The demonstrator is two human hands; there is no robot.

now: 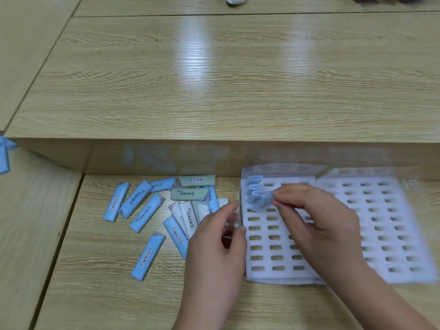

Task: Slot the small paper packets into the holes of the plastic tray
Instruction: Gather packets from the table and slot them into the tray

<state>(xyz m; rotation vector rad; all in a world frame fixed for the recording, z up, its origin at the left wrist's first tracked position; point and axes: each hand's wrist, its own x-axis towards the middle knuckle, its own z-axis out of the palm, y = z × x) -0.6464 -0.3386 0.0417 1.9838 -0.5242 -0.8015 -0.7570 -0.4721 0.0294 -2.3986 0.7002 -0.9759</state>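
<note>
1. Pale blue paper, thin and folded: the packet (pixel 260 202) in my right hand (pixel 319 217) must weigh almost nothing and will crush easily, so I judge that a light pinch is enough.
2. My right thumb and fingertips (pixel 279 194) are closed on the top end of this packet, over the far-left column of the plastic tray (pixel 273 276), just below the slotted packets (pixel 255 186) that already stand there.
3. My left hand (pixel 217 248) rests beside the left edge of the tray, fingers curled; the picture is blurred here, so I cannot tell if it holds something.
4. Loose packets (pixel 145 211) lie scattered on the wooden table (pixel 100 294), left of the tray.
5. I think it is best to hold a packet by its short end, near the stiffer fold, so that the free end can enter the hole straight.
6. Paper bends when pushed, so the push should be gentle and along its length.
</note>
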